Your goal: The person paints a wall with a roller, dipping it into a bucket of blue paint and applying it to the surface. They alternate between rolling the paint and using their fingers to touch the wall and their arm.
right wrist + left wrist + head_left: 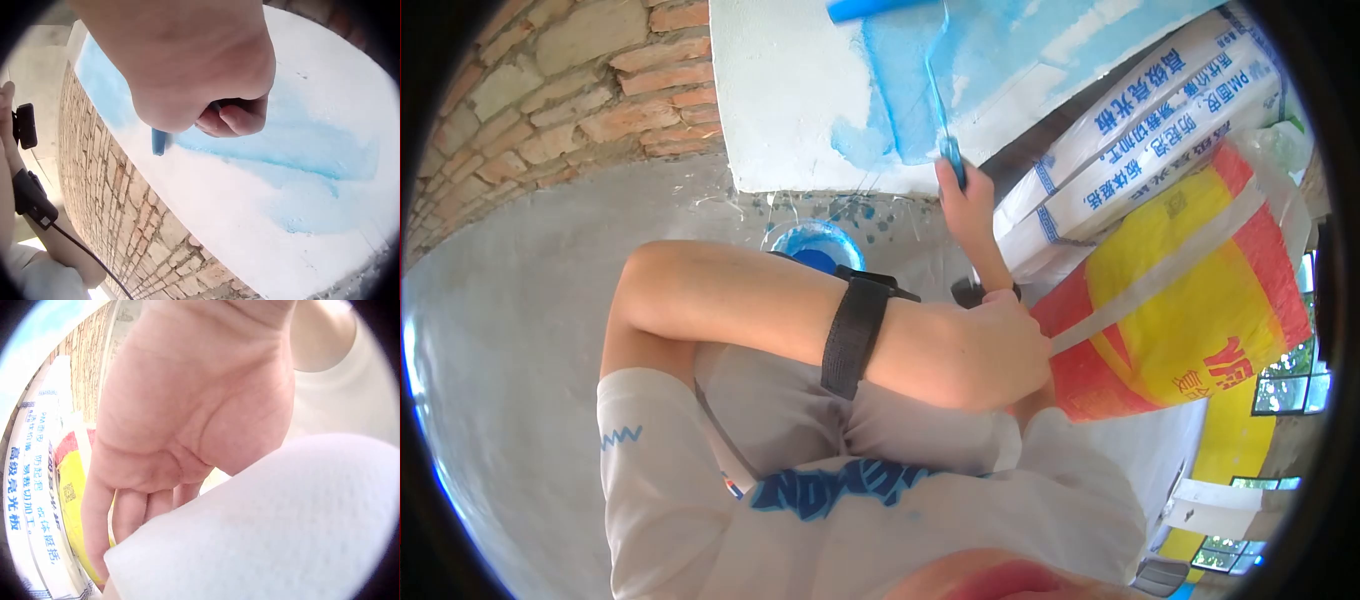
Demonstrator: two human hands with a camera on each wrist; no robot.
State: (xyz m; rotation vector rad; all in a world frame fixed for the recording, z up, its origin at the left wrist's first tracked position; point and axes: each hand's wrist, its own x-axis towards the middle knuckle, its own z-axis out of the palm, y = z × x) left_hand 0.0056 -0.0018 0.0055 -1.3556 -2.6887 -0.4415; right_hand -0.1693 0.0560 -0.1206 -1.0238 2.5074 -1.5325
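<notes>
You hold the paint roller (951, 154) by its handle, probably for reach, its blue sleeve over the streaked white panel (785, 110); the paint bucket (842, 238) sits near that panel, presumably for quick reloading. Your right hand (971, 200) wraps firmly round the handle; your left hand (972, 350) looks slack, fingertips hidden.

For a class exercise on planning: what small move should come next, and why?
Perhaps draw the roller downward: in the head view it reaches left past the blue strip, where the surface is mostly white, and the right hand holds it.
</notes>
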